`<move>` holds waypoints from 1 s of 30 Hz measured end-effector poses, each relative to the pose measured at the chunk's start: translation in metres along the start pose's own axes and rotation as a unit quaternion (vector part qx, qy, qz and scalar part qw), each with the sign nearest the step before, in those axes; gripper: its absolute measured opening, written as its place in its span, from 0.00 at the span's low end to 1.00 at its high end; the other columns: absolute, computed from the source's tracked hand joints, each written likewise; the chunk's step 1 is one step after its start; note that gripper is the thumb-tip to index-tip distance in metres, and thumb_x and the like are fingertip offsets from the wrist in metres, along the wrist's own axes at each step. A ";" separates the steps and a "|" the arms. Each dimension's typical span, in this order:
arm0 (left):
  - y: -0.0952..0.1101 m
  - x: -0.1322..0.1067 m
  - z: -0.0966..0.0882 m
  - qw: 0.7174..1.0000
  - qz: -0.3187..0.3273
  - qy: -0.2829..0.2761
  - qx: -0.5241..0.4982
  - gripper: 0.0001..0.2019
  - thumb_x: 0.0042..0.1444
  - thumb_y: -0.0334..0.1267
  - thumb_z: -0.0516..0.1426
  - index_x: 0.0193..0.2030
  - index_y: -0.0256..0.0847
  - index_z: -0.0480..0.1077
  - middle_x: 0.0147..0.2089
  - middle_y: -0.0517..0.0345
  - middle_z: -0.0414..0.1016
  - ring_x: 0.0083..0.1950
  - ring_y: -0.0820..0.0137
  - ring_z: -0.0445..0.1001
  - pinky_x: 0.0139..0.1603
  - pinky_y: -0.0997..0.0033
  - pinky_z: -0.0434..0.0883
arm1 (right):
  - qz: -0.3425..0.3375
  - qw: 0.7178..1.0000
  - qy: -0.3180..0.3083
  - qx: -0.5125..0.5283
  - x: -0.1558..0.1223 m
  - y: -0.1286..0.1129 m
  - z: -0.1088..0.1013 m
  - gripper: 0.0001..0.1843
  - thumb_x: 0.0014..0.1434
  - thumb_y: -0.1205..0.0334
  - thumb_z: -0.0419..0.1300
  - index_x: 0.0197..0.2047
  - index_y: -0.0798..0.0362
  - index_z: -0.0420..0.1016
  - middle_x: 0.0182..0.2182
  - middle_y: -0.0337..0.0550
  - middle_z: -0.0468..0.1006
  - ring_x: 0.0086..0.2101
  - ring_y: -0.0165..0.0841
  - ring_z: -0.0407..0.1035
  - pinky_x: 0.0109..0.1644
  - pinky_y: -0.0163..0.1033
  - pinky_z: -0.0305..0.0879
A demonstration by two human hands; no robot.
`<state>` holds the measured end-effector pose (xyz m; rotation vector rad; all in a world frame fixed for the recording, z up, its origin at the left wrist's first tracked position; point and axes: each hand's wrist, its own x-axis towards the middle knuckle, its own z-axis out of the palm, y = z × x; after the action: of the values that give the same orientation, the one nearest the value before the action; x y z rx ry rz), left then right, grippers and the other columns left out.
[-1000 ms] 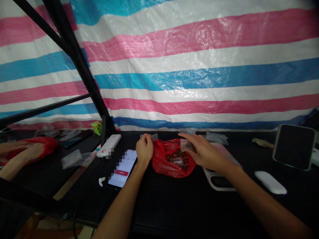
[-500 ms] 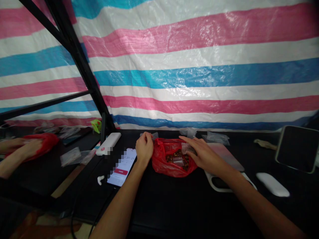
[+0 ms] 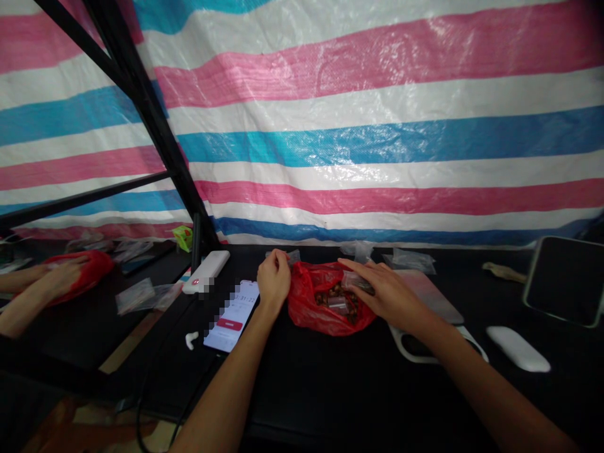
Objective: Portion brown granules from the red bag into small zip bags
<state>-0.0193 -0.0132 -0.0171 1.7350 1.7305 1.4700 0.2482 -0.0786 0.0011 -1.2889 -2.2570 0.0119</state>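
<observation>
1. Visibly, a red bag (image 3: 309, 318) is set on the worktop (image 3: 325, 390).
2. Beside it, the left hand (image 3: 274, 283) is curled, hold unclear.
3. Over it, clear plastic (image 3: 353, 279) is held by the loosely bent right hand (image 3: 391, 292).

A black tabletop (image 3: 330, 390) carries a red plastic bag (image 3: 311, 322) near its middle, with crumpled clear plastic bags (image 3: 413, 261) along the back edge. To the left lie a lit phone (image 3: 230, 327), a white earbud (image 3: 191, 340) and a white oblong device (image 3: 210, 270). To the right lie a scale-like device (image 3: 430, 296) with a pinkish-grey plate, a rounded white object (image 3: 518, 348), a tan scrap (image 3: 504, 272) and a dark-screened device (image 3: 565, 280).
</observation>
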 end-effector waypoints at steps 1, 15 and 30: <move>0.000 0.000 0.000 1.000 0.000 0.001 0.001 0.18 0.70 0.41 0.46 0.34 0.44 0.74 0.32 0.58 0.78 0.32 0.68 0.74 0.35 0.70 0.62 | -0.001 1.000 0.000 0.000 0.000 0.000 0.000 0.32 0.69 0.63 0.56 0.74 0.37 0.58 0.59 0.43 0.79 0.54 0.44 0.75 0.65 0.60 0.64; -0.003 0.001 0.001 1.000 0.001 0.008 0.005 0.19 0.70 0.42 0.46 0.34 0.44 0.74 0.34 0.57 0.79 0.33 0.68 0.74 0.34 0.71 0.62 | 0.071 0.986 0.023 0.151 -0.008 0.024 -0.046 0.19 0.63 0.61 0.57 0.56 0.46 0.78 0.48 0.45 0.85 0.46 0.43 0.79 0.55 0.49 0.73; -0.002 0.000 0.000 1.000 -0.003 0.005 0.008 0.19 0.69 0.42 0.46 0.34 0.44 0.75 0.32 0.57 0.78 0.31 0.68 0.72 0.33 0.72 0.60 | 0.136 0.961 0.054 0.237 -0.030 0.075 -0.073 0.25 0.54 0.62 0.57 0.54 0.45 0.81 0.56 0.43 0.81 0.61 0.51 0.69 0.69 0.57 0.60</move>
<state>-0.0204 -0.0128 -0.0192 1.7318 1.7559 1.4673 0.3525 -0.0803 0.0303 -1.2792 -1.8176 0.5349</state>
